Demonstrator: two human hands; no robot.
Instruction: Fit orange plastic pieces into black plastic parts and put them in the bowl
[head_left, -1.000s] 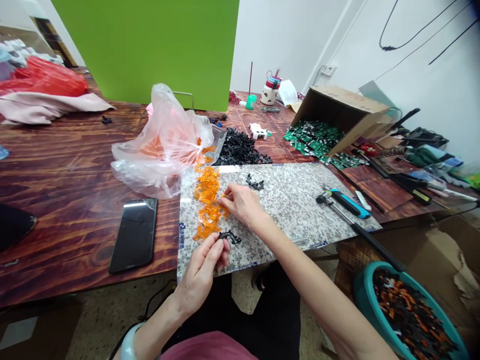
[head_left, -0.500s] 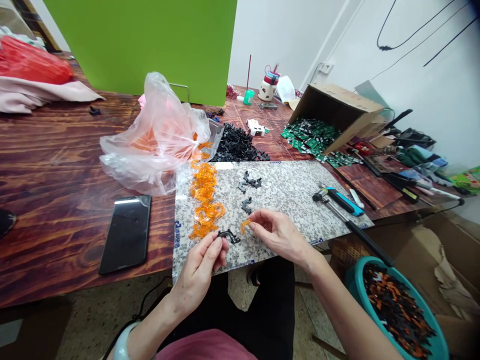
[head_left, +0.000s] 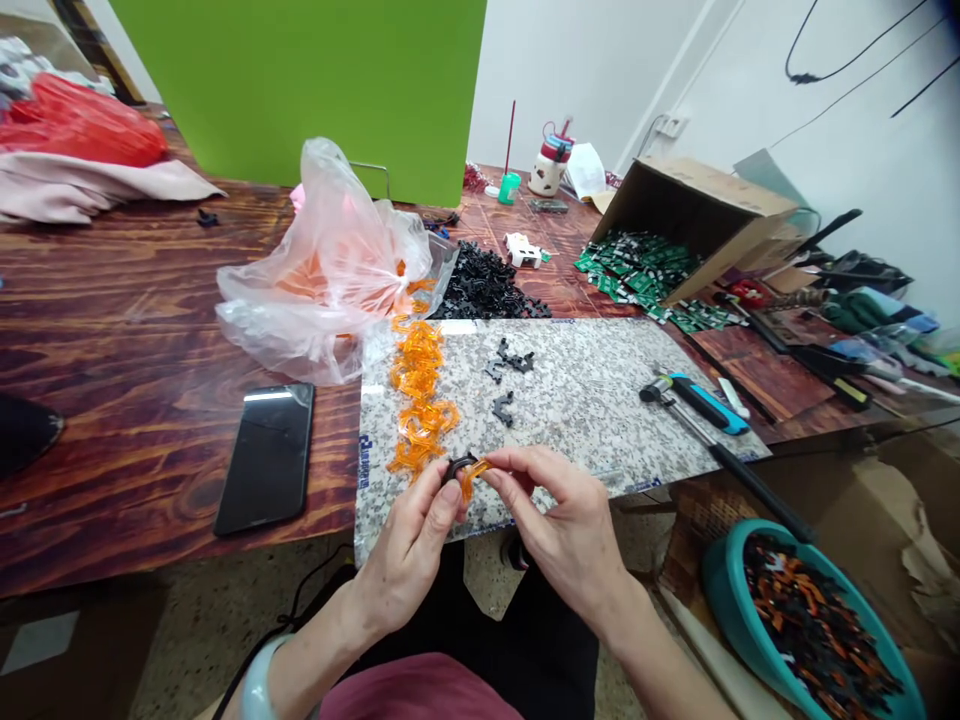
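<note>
Near the front edge of the speckled stone slab (head_left: pixel 570 400), my left hand (head_left: pixel 416 525) pinches a curved black plastic piece (head_left: pixel 459 465). A clear orange plastic piece (head_left: pixel 474 476) is between the fingertips of my right hand (head_left: pixel 559 510), brought up against the black one. My fingers partly cover both, so I cannot tell whether they are joined. A row of loose orange pieces (head_left: pixel 420 370) lies along the slab's left side. Several black pieces (head_left: pixel 504 407) rest just beyond my hands, and a larger heap of black pieces (head_left: pixel 484 285) sits behind the slab.
Left of the slab are a phone (head_left: pixel 266 455) and a clear plastic bag (head_left: pixel 322 270). A hammer (head_left: pixel 712 445) and a blue-handled cutter (head_left: pixel 709 403) lie at right. Beyond, a cardboard box (head_left: pixel 690 220) spills green circuit boards (head_left: pixel 637 268). A teal tub (head_left: pixel 731 610) holds orange-and-black pieces.
My right hand has moved left, carrying the orange piece from a small gap away up to the black piece. My left hand keeps its pinch. The whole view has shifted slightly.
</note>
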